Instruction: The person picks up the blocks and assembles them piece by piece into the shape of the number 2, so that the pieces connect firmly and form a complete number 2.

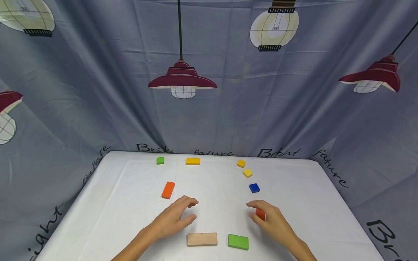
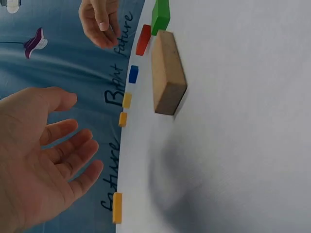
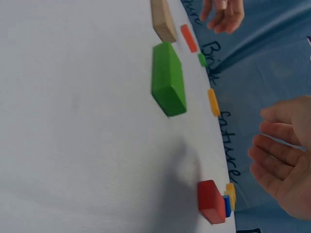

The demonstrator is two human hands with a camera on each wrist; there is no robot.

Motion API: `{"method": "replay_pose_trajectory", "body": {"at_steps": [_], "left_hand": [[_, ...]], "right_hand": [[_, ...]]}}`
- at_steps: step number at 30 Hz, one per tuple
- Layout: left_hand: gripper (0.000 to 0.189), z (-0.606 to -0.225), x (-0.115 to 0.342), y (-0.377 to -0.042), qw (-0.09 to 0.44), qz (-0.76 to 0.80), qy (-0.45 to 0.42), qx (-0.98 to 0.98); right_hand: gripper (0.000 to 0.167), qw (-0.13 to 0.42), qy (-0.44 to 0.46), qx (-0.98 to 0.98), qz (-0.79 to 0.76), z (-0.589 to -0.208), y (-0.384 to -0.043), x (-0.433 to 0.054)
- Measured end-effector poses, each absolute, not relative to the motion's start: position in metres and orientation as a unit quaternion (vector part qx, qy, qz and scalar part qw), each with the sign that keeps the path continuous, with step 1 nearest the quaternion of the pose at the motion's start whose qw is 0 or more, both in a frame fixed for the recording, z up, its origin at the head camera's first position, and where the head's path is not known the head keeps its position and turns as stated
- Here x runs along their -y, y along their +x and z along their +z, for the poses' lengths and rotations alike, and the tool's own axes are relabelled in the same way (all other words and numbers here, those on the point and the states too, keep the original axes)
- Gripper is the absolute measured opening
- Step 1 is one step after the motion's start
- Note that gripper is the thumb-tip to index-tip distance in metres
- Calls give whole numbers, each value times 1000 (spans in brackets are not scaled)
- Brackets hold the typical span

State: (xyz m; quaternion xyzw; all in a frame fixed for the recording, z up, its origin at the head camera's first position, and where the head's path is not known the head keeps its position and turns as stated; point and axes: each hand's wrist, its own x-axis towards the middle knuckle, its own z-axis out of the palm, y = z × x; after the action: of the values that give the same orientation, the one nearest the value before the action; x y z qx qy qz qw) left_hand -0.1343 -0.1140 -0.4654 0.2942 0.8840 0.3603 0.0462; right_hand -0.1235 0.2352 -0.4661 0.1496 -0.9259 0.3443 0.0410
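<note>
My left hand [image 1: 176, 214] hovers over the white table with loosely bent fingers and nothing in them. Below and right of it lies a plain wooden block [image 1: 202, 239]; an orange block [image 1: 168, 190] is beyond it to the left. My right hand [image 1: 272, 221], also holding nothing, partly covers a red block [image 1: 260, 214] in the head view. In the right wrist view that red block [image 3: 211, 201] rests on the table, apart from the relaxed fingers [image 3: 274, 160]. Between the hands, nearer the front, sits a green block [image 1: 238, 241] beside the wooden one.
Toward the back of the table [image 1: 130, 174] are a small green block [image 1: 160, 160] and a long yellow block [image 1: 193, 161]. Two small yellow blocks [image 1: 241, 163] and a blue block [image 1: 254, 187] lie back right. A grey-blue printed curtain [image 1: 202, 123] surrounds the table.
</note>
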Motion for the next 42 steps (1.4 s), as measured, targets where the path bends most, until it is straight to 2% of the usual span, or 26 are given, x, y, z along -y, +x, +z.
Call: {"method": "replay_pose_trajectory", "body": {"at_steps": [7,19,24,30,42], "left_hand": [[34,-478,111,-124,85,388,310,-864],[34,-503,103,-110,90,374,339,-858],[34,-508,102,-109,85,378,360,-849],[32,-508,100,-113,115,375,362,-846],[32,-513,98,-117,127,356,360,-853]], "right_hand": [[24,-37,182,883,431,-482,-113,-232],[25,-133,159,849,486,-499,-100,-226],[27,-151,163,847,484,-505,-97,-225],[31,-169,166,840,489,-506,-95,-224],[35,-186,175,848,465,-509,-94,-224]]}}
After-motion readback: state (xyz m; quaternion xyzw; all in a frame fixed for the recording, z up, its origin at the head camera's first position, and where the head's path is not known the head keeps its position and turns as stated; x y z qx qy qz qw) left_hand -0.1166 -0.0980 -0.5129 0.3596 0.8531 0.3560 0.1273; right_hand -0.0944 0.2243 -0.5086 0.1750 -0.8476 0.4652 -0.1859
